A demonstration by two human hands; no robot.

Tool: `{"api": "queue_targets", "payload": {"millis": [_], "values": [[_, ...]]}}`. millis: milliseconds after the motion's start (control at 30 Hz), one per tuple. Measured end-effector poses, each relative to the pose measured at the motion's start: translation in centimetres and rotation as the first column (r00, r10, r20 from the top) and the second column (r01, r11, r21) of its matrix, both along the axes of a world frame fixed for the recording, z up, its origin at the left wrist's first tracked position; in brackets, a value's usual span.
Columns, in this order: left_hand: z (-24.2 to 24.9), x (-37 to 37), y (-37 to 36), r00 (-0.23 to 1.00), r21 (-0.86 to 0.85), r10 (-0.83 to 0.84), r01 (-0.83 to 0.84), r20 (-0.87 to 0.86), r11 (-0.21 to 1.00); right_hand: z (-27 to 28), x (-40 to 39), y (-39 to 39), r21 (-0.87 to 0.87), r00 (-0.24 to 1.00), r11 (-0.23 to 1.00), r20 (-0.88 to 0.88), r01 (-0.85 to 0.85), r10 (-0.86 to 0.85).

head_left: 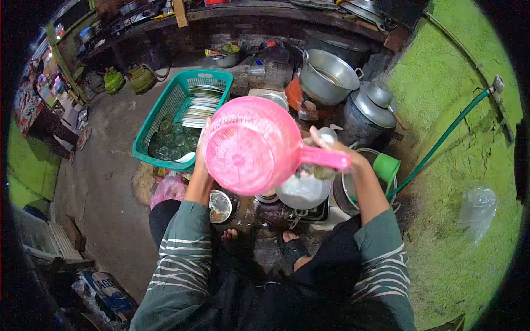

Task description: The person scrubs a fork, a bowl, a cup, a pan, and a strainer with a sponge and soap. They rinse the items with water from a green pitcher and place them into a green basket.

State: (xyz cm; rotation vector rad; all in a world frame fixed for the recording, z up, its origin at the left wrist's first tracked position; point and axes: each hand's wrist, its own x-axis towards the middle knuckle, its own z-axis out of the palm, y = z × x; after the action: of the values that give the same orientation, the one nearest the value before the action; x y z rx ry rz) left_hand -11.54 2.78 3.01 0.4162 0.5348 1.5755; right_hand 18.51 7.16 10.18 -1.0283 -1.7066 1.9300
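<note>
A pink plastic water dipper [243, 146] is raised in front of me, its round base turned towards my face and its handle [326, 159] pointing right. My left hand [203, 144] is closed on the dipper's left side, with most of its fingers hidden behind it. Close to the handle, my right hand [337, 144] is closed at the dipper's right side, its fingers partly hidden. A blurred greenish-brown thing [317, 172] shows just under the handle by that hand; I cannot make out its kind. Below lies a metal basin [303, 190] with whitish contents.
At left stands a green basket [144, 126] with stacked plates [200, 113] and glasses [171, 144]. A large pot [328, 91] and a lidded pot [369, 113] are back right. A green cup [386, 167] and hose [441, 146] are right. A dirty bowl [220, 206] sits near my feet.
</note>
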Motion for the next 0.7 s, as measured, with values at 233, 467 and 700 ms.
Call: {"api": "queue_targets", "payload": {"millis": [233,467,700], "values": [[2.4,-2.7,-0.4,0.668,0.143,0.202,-0.142,-0.716,0.979,0.8,1.8,-1.9,-0.191,0.925,0.907,-0.014,-0.374,0.379],[2.4,-15.5,-2.1,-0.218,0.136,0.170,0.162,-0.961,0.977,-0.9,0.5,-0.1,0.430,0.915,0.821,0.313,-0.377,0.256],[-12.1,-20.3,-12.2,-0.725,0.180,-0.101,-0.299,-0.681,0.937,-2.2,0.6,0.2,0.713,0.591,0.638,0.658,-0.291,-0.466]]}}
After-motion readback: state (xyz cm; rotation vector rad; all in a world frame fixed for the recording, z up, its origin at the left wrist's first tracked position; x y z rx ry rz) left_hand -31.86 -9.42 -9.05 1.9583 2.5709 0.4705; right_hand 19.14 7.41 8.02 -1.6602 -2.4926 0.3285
